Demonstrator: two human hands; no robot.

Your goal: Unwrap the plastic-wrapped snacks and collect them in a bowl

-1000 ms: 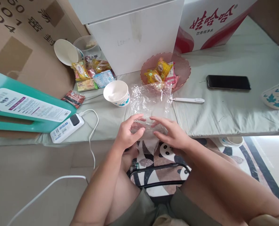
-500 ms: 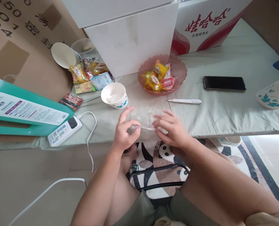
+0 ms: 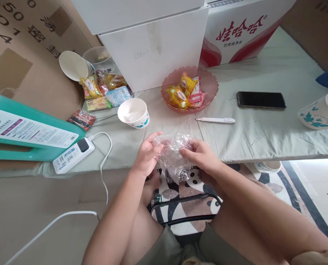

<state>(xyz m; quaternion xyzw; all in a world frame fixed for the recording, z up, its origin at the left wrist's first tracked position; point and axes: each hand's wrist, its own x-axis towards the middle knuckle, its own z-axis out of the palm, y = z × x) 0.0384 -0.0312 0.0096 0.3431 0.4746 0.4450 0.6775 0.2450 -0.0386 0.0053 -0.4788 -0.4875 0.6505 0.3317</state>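
Between my hands, over the front edge of the cloth-covered table, is a crinkled sheet of clear plastic film [image 3: 175, 158]; I cannot tell whether it is a bag. My left hand [image 3: 148, 154] pinches its left side between thumb and fingers. On the right side, my right hand [image 3: 199, 154] grips it with the thumb on top. Just beyond my left hand stands a paper cup [image 3: 134, 113] with a blue-green leaf print and something whitish or clear inside. A white-handled craft knife [image 3: 216, 120] lies beyond my right hand.
Behind the knife sits a pink glass bowl [image 3: 171, 79] of wrapped sweets. A phone [image 3: 260, 100] and another paper cup [image 3: 316, 112] are to the right. Wrapped snacks [image 3: 118, 96], a power strip [image 3: 73, 155] and a green jug [image 3: 28, 129] stand left. Boxes [image 3: 158, 51] line the back.
The plastic film has gone from stretched between my fingers to bunched and crinkled, hanging lower. My fingers have closed in further on it, and both hands sit slightly lower.
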